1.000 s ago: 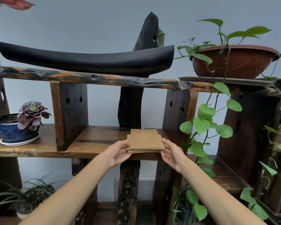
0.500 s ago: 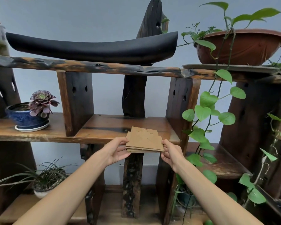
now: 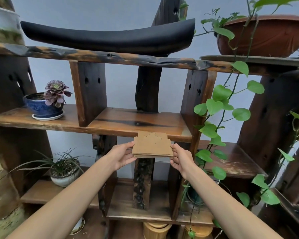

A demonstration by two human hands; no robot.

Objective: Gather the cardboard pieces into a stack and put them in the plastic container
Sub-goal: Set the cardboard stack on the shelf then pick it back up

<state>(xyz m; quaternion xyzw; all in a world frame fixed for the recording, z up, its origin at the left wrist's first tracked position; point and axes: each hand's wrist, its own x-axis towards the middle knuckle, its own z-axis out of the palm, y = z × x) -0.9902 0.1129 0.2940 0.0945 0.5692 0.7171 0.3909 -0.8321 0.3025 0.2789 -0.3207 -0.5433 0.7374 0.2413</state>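
Note:
A stack of brown cardboard pieces (image 3: 152, 145) hangs in the air just in front of and below the middle wooden shelf (image 3: 128, 121). My left hand (image 3: 121, 156) grips the stack's left edge, thumb on top. Gripping the opposite edge in the same way is my right hand (image 3: 180, 157). The top piece has thin cut lines in it, and the pieces sit slightly staggered. No plastic container is in view.
A blue pot with a purple succulent (image 3: 47, 104) stands on the shelf's left part. A trailing green vine (image 3: 219, 107) hangs at the right from a brown pot (image 3: 264, 35). A grassy plant in a white pot (image 3: 64, 173) sits lower left. A black curved object (image 3: 109, 37) lies on top.
Both hands have drawn the cardboard stack off the middle shelf, toward me and down. The view has tilted lower, showing more of the bottom shelves.

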